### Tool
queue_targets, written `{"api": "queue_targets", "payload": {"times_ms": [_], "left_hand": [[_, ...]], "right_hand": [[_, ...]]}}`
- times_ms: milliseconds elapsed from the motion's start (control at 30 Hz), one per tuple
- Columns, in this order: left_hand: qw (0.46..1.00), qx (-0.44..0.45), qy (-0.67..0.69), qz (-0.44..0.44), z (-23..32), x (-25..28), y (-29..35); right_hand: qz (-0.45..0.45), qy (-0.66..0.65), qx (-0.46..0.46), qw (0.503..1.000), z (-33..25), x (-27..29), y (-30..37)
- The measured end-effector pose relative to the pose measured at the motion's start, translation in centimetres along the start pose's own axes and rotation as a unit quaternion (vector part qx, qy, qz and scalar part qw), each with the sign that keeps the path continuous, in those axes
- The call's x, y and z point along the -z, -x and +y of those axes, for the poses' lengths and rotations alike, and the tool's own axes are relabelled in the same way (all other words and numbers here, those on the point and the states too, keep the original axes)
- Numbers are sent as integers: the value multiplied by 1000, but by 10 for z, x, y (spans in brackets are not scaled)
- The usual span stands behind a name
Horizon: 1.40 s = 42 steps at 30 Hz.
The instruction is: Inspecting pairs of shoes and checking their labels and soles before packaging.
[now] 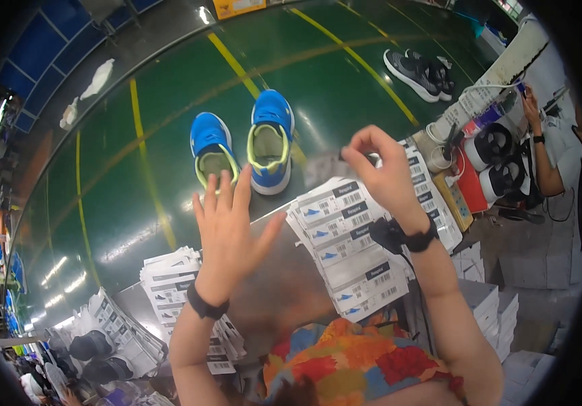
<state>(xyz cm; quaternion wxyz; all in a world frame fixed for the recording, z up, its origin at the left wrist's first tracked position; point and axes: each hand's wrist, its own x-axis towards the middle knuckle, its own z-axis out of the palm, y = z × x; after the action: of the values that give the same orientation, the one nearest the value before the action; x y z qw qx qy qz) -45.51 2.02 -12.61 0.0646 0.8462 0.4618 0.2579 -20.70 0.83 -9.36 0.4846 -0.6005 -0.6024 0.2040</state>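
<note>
Two blue sneakers with lime-green linings stand side by side on the green surface, heels toward me: the left shoe and the right shoe. My left hand is open, fingers spread, its fingertips at the heel of the left shoe; whether they touch it I cannot tell. Thumb and finger of my right hand pinch a small label, blurred by motion, its dark edge at the fingertips. Below that hand lie overlapping label sheets, printed with small blue shoe pictures and barcodes.
Another stack of label sheets lies left of my left forearm. Black-and-white shoes stand far right on the green surface. A power strip and cables edge the right side. Beyond, another person's arm reaches near dark shoes.
</note>
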Motion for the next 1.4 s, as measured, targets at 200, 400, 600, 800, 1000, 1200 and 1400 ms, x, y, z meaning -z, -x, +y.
{"api": "queue_targets", "payload": {"times_ms": [200,400,600,800,1000,1200,1400], "left_hand": [[994,109,-10,-17,-54,-73,-34],[990,87,-49,95,-78,-94,-68],[995,9,-60,77,-109,45,9],[787,532,-245,-193,-264,231,196],[594,767,-214,-115,-330,296,397],[659,731,-176,26,-351,289,429],[706,680,-187,63,-325,288,367]], "right_hand": [[-19,39,21,999,28,-123,-78],[87,205,135,966,58,-98,-98],[0,121,57,991,54,3,-31],[-47,126,-36,990,95,77,21],[-92,138,-49,985,70,58,47],[-253,152,82,952,-32,-26,77],[-479,58,405,777,-88,-161,109]]}}
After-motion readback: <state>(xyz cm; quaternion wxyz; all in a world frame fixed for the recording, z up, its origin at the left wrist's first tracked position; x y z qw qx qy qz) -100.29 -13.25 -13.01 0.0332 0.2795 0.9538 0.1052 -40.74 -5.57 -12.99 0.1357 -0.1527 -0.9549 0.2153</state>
